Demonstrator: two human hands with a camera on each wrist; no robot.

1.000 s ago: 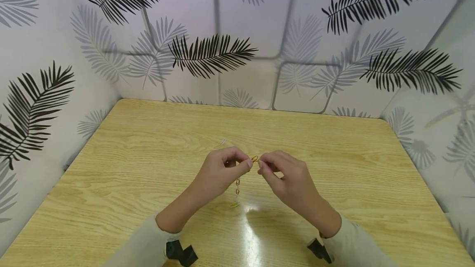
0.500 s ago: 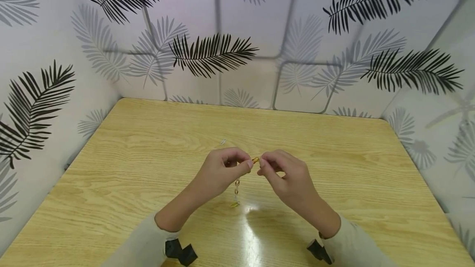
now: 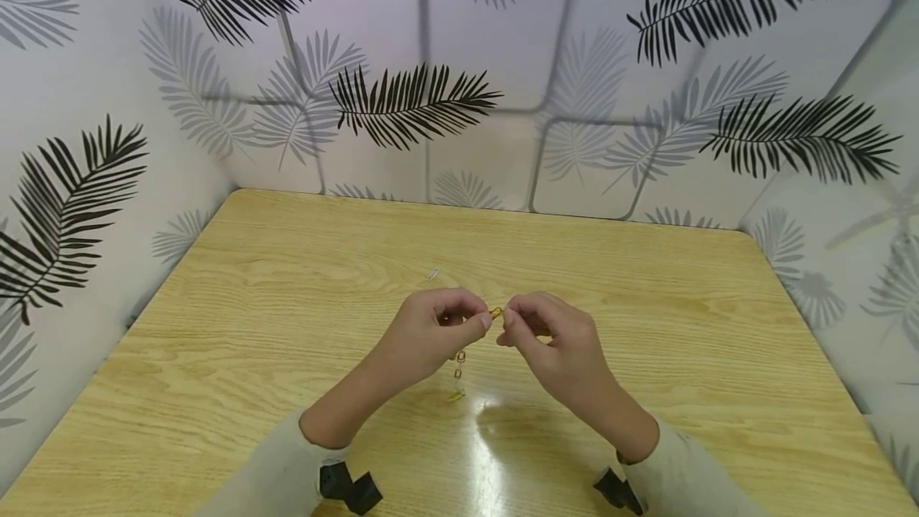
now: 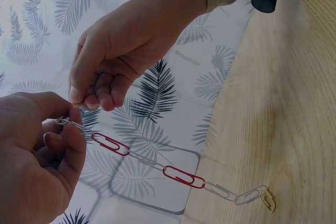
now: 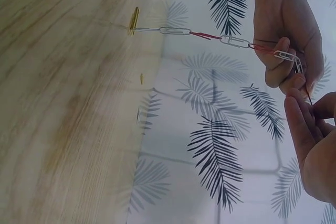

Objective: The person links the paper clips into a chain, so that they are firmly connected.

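Note:
My left hand [image 3: 439, 331] pinches one end of a paper clip chain [image 4: 184, 176], where red and silver clips alternate for part of its length. From these fingers the chain runs down to a yellow paper clip [image 4: 269, 201] at its lower end, close to the table. Between the two hands shows a golden-looking paper clip [image 3: 496, 313], its ends covered by fingertips. My right hand [image 3: 553, 339] pinches the far side of it with thumb and index finger. The hands are close together in front of me, above the table.
A loose silver paper clip [image 3: 433, 274] lies on the wooden table [image 3: 287, 262], just beyond my left hand. Leaf-patterned white cloth [image 3: 488, 158] rises behind the table and on both sides. Black devices [image 3: 350, 487] are strapped at the wrists.
The hands stay almost in place, shifting very slightly right. The clip between them has turned a little, and the hanging chain sways slightly.

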